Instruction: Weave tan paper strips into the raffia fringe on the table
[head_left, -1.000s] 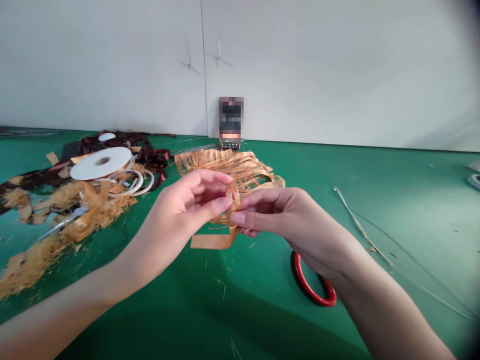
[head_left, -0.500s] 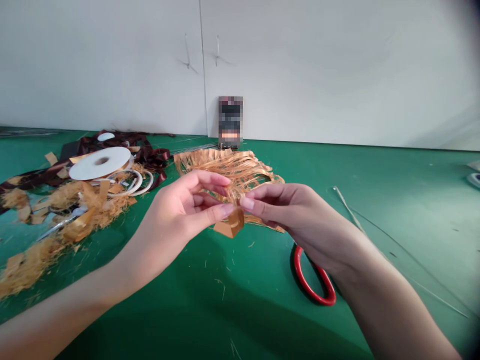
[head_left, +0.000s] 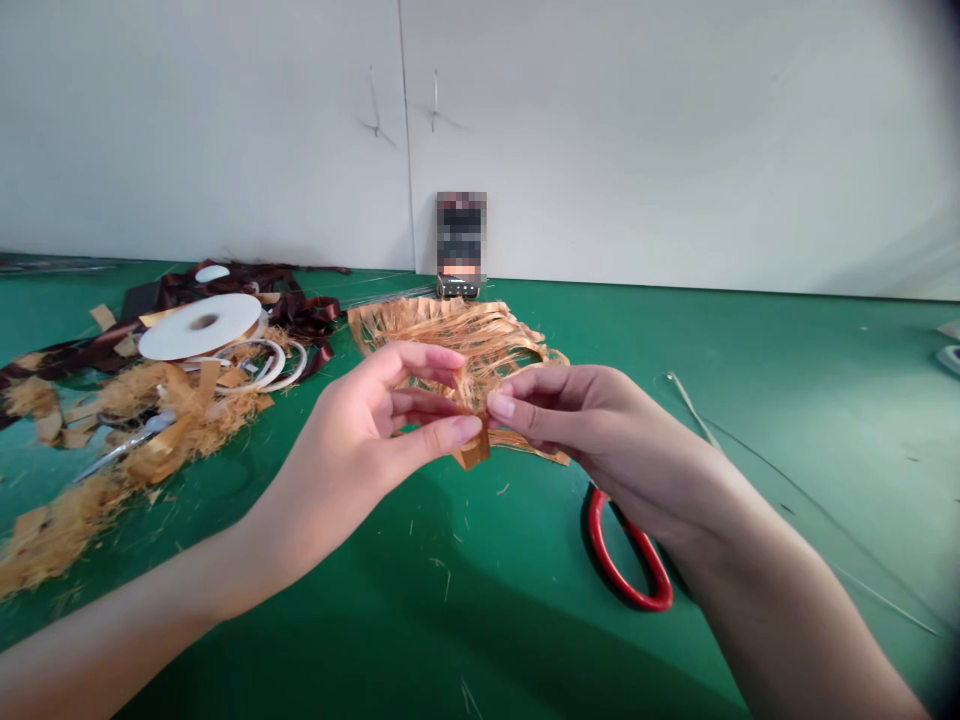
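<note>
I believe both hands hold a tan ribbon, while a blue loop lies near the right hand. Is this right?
The colour is wrong: in the head view, the loop near the right hand is red, not blue. That hand and the left hand do hold a tan ribbon.

Green tabletop (head_left: 375, 600): passable at front centre (in shadow)
White spool (head_left: 169, 338): blocking left
Fringed tan ribbon (head_left: 480, 328): lying straight ahead
Red handle loop (head_left: 654, 602): obstructing near right

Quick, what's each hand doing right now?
Left hand: holding the tan ribbon, thumb and forefinger tips apart.
Right hand: closed, pinching the same ribbon.
</note>
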